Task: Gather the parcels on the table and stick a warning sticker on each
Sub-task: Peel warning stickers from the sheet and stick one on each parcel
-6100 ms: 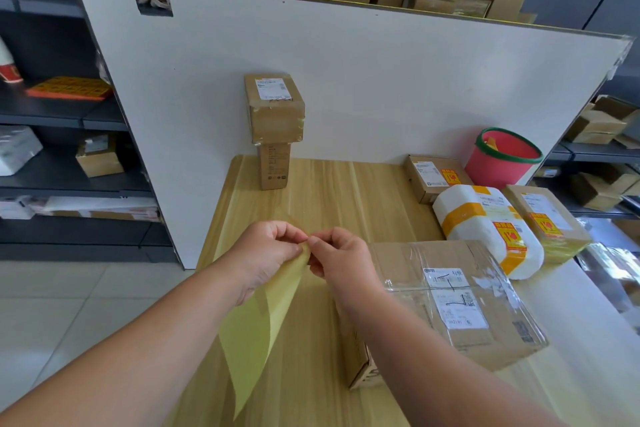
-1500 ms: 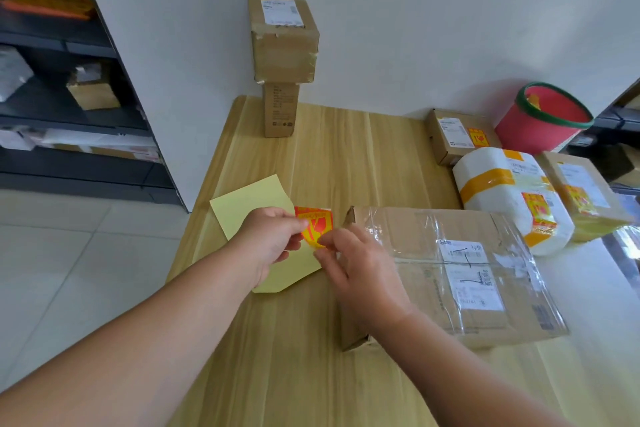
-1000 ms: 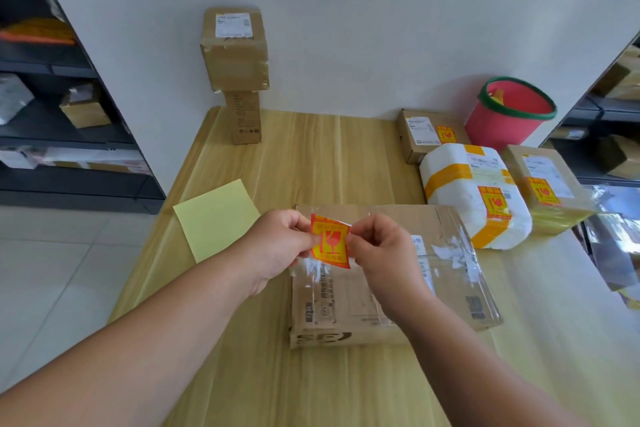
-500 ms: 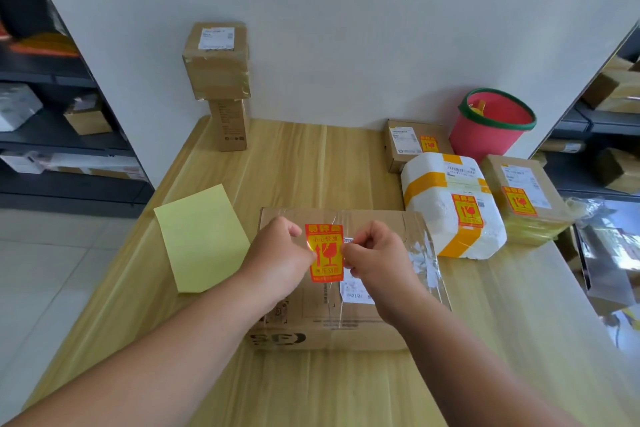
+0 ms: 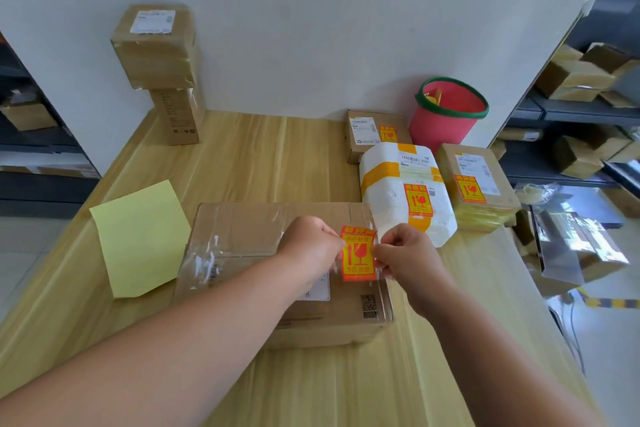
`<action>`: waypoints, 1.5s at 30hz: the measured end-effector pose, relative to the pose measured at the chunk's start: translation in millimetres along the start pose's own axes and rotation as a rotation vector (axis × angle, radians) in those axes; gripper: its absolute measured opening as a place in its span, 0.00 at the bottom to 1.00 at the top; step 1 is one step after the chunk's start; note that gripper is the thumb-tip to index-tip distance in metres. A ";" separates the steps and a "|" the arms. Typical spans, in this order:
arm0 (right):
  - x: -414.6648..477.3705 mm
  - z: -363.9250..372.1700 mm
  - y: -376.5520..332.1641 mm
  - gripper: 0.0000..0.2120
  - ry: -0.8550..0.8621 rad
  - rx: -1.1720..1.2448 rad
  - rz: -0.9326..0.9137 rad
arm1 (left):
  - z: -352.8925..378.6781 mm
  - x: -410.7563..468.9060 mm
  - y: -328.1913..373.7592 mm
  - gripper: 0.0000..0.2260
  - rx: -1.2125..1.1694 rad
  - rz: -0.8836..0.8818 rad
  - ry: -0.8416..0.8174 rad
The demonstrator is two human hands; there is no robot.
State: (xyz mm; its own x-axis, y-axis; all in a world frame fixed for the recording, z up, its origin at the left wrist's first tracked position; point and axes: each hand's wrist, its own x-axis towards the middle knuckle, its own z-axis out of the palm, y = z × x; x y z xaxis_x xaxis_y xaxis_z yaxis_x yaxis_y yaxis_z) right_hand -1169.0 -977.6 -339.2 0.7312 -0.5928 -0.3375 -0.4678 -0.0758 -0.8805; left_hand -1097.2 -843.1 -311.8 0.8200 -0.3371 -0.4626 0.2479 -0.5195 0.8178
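An orange and yellow warning sticker (image 5: 358, 253) is stretched between my left hand (image 5: 310, 246) and my right hand (image 5: 408, 256), each pinching one side edge. It hangs just over the right part of a large flat cardboard parcel (image 5: 249, 236) wrapped in clear tape. To the right sit a white foam parcel (image 5: 401, 184), a small brown box (image 5: 374, 132) and a yellow-taped box (image 5: 478, 184), each bearing a sticker. Two unstickered boxes (image 5: 156, 45) stand stacked at the back left.
A yellow backing sheet (image 5: 142, 236) lies left of the large parcel on the wooden table (image 5: 259, 156). A red bucket (image 5: 446, 114) stands at the back right against a white board (image 5: 311, 10). Shelves with boxes flank both sides.
The sticker came off the backing sheet, which now lies on the table. Both hands carried the sticker rightward and lower over the large parcel's top.
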 end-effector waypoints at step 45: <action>7.7 -8.2 53.1 0.25 -0.232 -0.798 -0.319 | 29.4 10.5 -55.9 0.27 1.191 0.524 -0.023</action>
State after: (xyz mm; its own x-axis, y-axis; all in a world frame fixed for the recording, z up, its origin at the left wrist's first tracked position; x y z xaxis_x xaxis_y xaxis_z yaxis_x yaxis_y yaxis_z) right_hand -1192.3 -992.8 -385.8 0.9273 -0.2775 -0.2513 -0.3683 -0.7969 -0.4789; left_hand -1117.6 -840.7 -372.5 0.6672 -0.7181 -0.1978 -0.7145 -0.6921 0.1023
